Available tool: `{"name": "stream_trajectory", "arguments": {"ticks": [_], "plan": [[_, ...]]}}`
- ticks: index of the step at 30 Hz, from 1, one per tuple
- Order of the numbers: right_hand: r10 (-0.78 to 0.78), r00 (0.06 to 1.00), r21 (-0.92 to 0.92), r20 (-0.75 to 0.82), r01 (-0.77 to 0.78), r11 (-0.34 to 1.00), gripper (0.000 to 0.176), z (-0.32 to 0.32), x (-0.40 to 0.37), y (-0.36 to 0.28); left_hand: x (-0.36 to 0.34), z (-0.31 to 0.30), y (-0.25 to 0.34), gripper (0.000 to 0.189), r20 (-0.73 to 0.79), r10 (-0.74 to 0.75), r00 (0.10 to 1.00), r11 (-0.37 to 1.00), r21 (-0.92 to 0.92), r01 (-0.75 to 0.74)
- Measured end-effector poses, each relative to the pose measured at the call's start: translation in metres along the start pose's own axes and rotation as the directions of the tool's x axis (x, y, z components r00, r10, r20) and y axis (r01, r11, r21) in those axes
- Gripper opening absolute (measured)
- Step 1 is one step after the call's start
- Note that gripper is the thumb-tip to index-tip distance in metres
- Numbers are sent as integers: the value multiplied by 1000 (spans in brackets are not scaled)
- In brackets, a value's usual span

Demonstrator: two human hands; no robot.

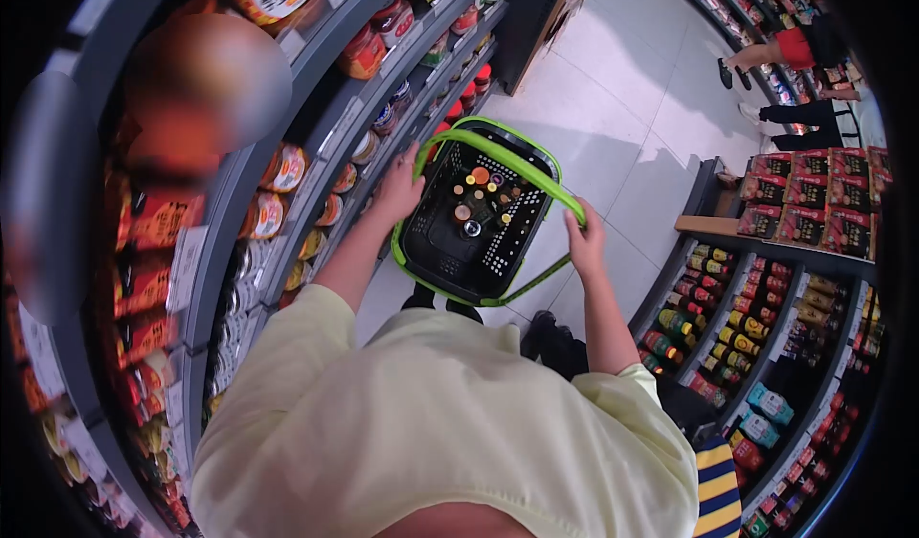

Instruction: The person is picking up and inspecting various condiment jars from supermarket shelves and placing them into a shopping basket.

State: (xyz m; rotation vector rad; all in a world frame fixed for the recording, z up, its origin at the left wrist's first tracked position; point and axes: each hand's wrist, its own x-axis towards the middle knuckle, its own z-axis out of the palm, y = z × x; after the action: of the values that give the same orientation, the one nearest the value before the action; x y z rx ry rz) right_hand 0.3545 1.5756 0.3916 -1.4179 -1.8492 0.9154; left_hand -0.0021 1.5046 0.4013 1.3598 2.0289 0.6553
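Observation:
A black shopping basket [436,251] with a bright green rim and green handles hangs in front of my body. Several small bottles and jars [479,198] with coloured caps lie inside it, grouped toward the far half. My left hand [400,186] is closed round the green handle at the basket's left side. On the right, my right hand [586,235] grips the end of a green handle [507,162], which stands up across the basket toward the right.
Shelves [230,145] of jars and packets run along my left. Bottle shelves [742,332] stand at the right, below stacked red boxes [802,189]. Pale floor tiles [613,88] stretch ahead. Parts of other people [814,122] show at the upper right. A striped cloth [718,485] is at the lower right.

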Motion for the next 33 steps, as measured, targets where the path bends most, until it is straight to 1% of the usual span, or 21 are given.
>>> {"name": "stream_trajectory", "arguments": {"ticks": [1, 2, 4, 5, 8, 10, 14, 16, 17, 18, 20, 22, 24, 25, 26, 28, 29, 30, 31, 32, 33], "plan": [[107, 988, 178, -109, -87, 980, 37, 8, 2, 14, 3, 15, -14, 65, 4, 56, 998, 996, 68, -56], [122, 987, 180, -103, -102, 978, 37, 11, 5, 31, 2, 32, -30, 65, 16, 48, 999, 996, 72, -49], [212, 974, -18, -82, -214, 977, 41, 20, 23, 53, 4, 60, -45, 67, 187, -176, 966, 984, 49, 170], [165, 978, -67, -130, -175, 982, 40, 32, 34, 65, 4, 74, -59, 67, 199, -183, 963, 983, 52, 176], [254, 953, -149, -166, -279, 949, 38, 64, 70, 117, -16, 125, -113, 68, 229, -458, 859, 889, 126, 441], [182, 959, -207, -216, -227, 952, 37, 89, 89, 156, -39, 145, -137, 68, 242, -474, 846, 875, 234, 423], [309, 923, -290, -229, -368, 883, 38, 123, 106, 206, -64, 164, -168, 68, 324, -597, 734, 798, 340, 498], [362, 907, -291, -216, -414, 862, 43, 134, 109, 234, -68, 163, -163, 68, 371, -637, 675, 748, 509, 426], [416, 897, -216, -148, -439, 872, 53, 138, 110, 248, -65, 163, -156, 67, 399, -657, 640, 734, 535, 419], [415, 898, -217, -146, -439, 872, 53, 142, 108, 263, -64, 165, -153, 67, 399, -658, 638, 733, 534, 422], [572, 820, -14, -2, -572, 820, 63, 146, 109, 277, -60, 169, -146, 69, 378, -692, 615, 713, 494, 498], [588, 808, -35, 45, -587, 809, 65, 139, 114, 244, -50, 170, -139, 70, 385, -707, 593, 701, 494, 515], [669, 735, -314, 107, -614, 724, 68, 133, 121, 219, -41, 173, -137, 71, 425, -687, 590, 720, 512, 469], [689, 708, -402, 153, -593, 698, 72, 137, 121, 221, -37, 172, -133, 72, 441, -631, 638, 766, 488, 420], [661, 727, -465, 184, -528, 711, 69, 144, 116, 222, -34, 172, -128, 72, 432, -629, 646, 767, 481, 425], [493, 829, -208, 264, -450, 869, 50, 161, 89, 209, -19, 160, -96, 70, 462, -600, 653, 797, 411, 442], [452, 826, -464, 338, -271, 843, 37, 170, 81, 183, -14, 155, -82, 69, 491, -573, 656, 819, 345, 458], [149, 744, -597, 651, 381, 706, 25, 182, 61, 193, -11, 148, -68, 68, 504, -546, 669, 836, 273, 477], [132, 846, -368, 516, 80, 926, 23, 191, 40, 151, -11, 141, -54, 59, 485, -461, 743, 885, 193, 423], [78, 767, -296, 637, 150, 943, 22, 206, 22, 144, -13, 133, -43, 51, 441, -381, 812, 923, 125, 365], [38, 704, -95, 710, 42, 995, 20, 197, 12, 86, -14, 122, -32, 33, 424, -333, 842, 940, 82, 330]]}}
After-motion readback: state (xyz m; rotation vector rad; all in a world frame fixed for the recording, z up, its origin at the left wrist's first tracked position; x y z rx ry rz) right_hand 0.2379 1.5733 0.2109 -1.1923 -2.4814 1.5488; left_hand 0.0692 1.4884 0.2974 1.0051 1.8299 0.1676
